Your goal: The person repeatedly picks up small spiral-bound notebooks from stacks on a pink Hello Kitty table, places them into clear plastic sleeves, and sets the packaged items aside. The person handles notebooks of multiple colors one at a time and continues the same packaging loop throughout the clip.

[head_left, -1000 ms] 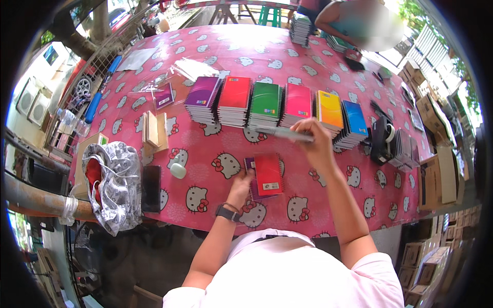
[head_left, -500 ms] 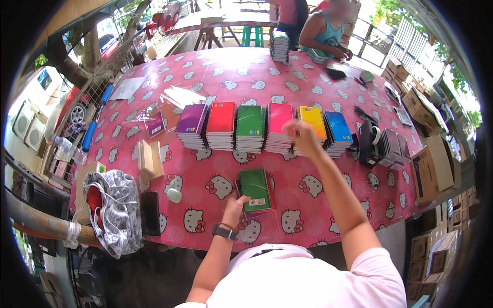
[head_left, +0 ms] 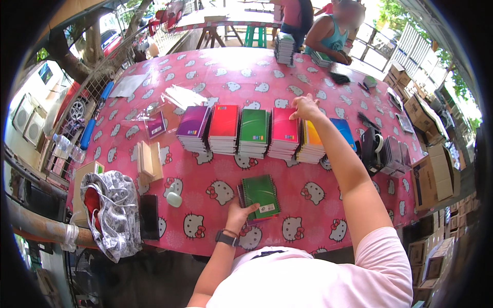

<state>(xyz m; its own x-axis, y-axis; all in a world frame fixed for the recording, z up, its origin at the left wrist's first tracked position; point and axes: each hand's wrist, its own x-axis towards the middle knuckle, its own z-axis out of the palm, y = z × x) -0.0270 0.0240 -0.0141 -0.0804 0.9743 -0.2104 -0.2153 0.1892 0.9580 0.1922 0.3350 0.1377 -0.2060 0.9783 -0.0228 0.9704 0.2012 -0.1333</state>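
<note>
My left hand [head_left: 239, 214] grips a small pile of spiral notebooks near the table's front edge. A green notebook [head_left: 259, 192] with a white label is on top, under my thumb; purple and red edges show beneath. My right hand [head_left: 306, 108] reaches over the row of stacks, fingers apart and bent, at the far corner of the pink notebook stack [head_left: 283, 128]. My forearm partly covers the yellow stack [head_left: 311, 136] and the blue stack [head_left: 343, 132]. Further left stand the green stack [head_left: 253, 128], red stack [head_left: 223, 123] and purple stack [head_left: 192, 123].
Left on the pink patterned tablecloth [head_left: 205, 231] are a wooden holder [head_left: 149, 161], a small pale case [head_left: 174, 199], a black wallet-like item [head_left: 150, 216] and a drawstring bag [head_left: 113, 210]. A black tape dispenser [head_left: 371, 147] stands right. A person [head_left: 323, 36] sits at the far side.
My right hand has moved farther from me, from above the pink and yellow stacks to their far edge. The pile in my left hand has turned slightly.
</note>
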